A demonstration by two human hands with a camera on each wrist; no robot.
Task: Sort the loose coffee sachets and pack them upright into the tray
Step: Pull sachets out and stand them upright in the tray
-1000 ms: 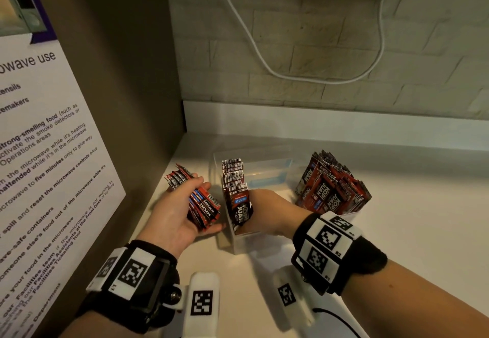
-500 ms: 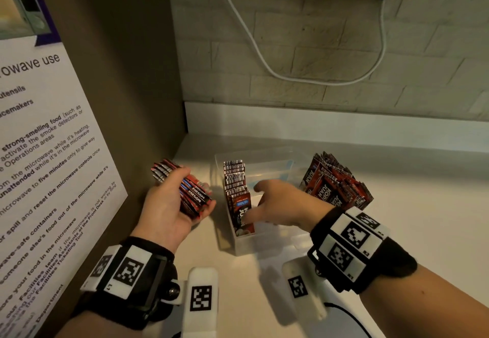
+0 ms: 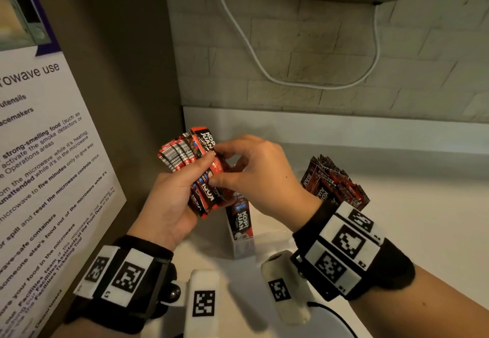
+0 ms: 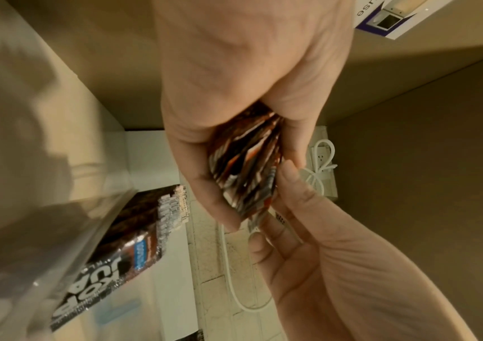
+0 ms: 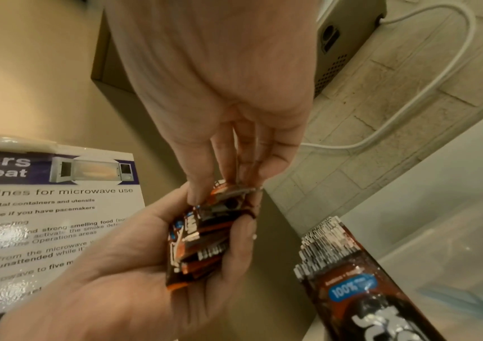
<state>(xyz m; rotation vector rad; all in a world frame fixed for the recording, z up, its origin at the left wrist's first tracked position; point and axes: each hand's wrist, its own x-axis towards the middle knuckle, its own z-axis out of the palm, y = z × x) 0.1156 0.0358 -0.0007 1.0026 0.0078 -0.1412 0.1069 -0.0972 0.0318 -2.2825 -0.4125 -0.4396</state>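
Observation:
My left hand (image 3: 169, 205) (image 4: 234, 129) (image 5: 135, 265) grips a fanned bundle of red and black coffee sachets (image 3: 193, 163) (image 4: 245, 175) (image 5: 199, 242), raised above the counter. My right hand (image 3: 254, 176) (image 5: 228, 115) (image 4: 307, 242) has come across to it, thumb and fingertips pinching sachets at the bundle's right side. Below the hands stands the clear plastic tray (image 3: 267, 239) (image 5: 438, 242), with a row of sachets (image 3: 239, 221) (image 5: 351, 276) (image 4: 135, 235) upright at its left end.
A second tray-load of upright sachets (image 3: 336, 184) stands to the right on the white counter (image 3: 423, 218). A microwave-use poster (image 3: 39, 165) covers the brown wall on the left. A white cable (image 3: 264, 67) hangs on the brick wall behind.
My right hand left the sachets standing in the tray and moved up and left to the bundle. My left hand lifted the bundle higher and toward the middle.

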